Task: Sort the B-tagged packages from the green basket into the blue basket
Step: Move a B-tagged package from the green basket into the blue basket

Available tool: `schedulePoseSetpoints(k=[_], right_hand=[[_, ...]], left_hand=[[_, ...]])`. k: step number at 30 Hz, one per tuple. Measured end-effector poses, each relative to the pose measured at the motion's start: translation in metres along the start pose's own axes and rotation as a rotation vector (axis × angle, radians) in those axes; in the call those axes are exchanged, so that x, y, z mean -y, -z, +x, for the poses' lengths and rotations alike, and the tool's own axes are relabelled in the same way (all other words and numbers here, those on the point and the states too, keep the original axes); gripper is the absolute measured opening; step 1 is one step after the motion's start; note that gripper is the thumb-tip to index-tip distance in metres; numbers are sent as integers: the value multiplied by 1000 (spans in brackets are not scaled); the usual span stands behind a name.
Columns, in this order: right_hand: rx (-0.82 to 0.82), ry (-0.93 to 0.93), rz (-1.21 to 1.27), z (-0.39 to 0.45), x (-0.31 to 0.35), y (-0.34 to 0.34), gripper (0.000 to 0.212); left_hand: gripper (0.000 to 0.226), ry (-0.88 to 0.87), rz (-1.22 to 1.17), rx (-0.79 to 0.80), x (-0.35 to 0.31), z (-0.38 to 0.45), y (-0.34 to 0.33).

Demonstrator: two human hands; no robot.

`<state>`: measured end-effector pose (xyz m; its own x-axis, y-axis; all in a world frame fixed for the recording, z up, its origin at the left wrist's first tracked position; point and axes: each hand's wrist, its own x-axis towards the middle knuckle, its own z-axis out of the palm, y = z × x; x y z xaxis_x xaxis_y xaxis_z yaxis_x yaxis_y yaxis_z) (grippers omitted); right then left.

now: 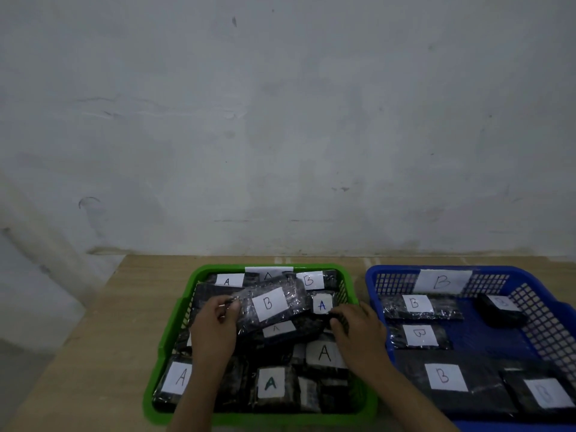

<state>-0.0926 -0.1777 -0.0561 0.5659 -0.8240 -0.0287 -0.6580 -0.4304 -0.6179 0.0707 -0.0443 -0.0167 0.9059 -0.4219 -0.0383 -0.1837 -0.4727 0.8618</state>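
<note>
Green basket [174,325], on desk [93,353], left of blue basket [374,279]. Contents: dark wrapped packages with white paper tags, mostly A.

B package [270,302]: top of the pile, tilted, tag up. Left hand [215,322] closed on its left end, fingers pinching the wrap. Right hand [358,325] curled loosely at the pile's right edge by the basket wall, fingertips on a dark package; whether it grips anything cannot be told.

Second B package [311,280]: far right corner of the green basket, untouched.

Blue basket: five B packages lying flat, plus one dark package [501,310] with a blurred tag, probably B. B label on the far wall.

Status, as judged: well along. At least two B packages left to move; any buried under the A packages are hidden.
</note>
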Motion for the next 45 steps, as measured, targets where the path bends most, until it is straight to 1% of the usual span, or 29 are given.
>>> schedulePoseSetpoints(k=[2,3,5,6,8,11,14,17,21,25,29,32,36,41,45], right_hand=[[-78,47,73,-3,7,8,42],[-95,55,152,-5,10,12,42],[-75,53,350,-7,13,20,25],[-49,48,435,-9,15,25,23],[0,31,542,-14,13,36,23],[17,-23,606,-19,-1,48,28],[63,-78,663,-24,-25,57,36],[57,-119,668,-30,-49,68,37],[9,-194,709,-36,-77,85,35],[-38,-254,720,-37,-107,102,38],[-67,-285,687,-36,-132,120,41],[-86,-301,646,-36,-152,132,40],[-117,-320,667,-33,-175,149,34],[-346,-318,567,-29,-212,170,28],[-539,-226,347,-29,-237,182,23]], left_hand=[[20,-13,-42,35,-4,-5,-4],[19,-28,-58,59,-7,-9,-7],[18,-58,-84,104,-14,-15,-14],[17,-69,-91,124,-17,-18,-18],[19,-83,-98,155,-23,-24,-27],[20,-81,-110,202,-29,-31,-41],[13,-82,-133,274,-36,-40,-56],[9,-97,-166,342,-45,-52,-74],[23,-106,-163,391,-55,-68,-105],[17,-91,-208,432,-66,-83,-134],[24,-132,-170,523,-79,-96,-162],[19,-151,-129,528,-86,-103,-184],[15,-185,-93,513,-96,-113,-214],[15,-193,-72,479,-109,-116,-250],[11,-205,-29,549,-112,-117,-287]])
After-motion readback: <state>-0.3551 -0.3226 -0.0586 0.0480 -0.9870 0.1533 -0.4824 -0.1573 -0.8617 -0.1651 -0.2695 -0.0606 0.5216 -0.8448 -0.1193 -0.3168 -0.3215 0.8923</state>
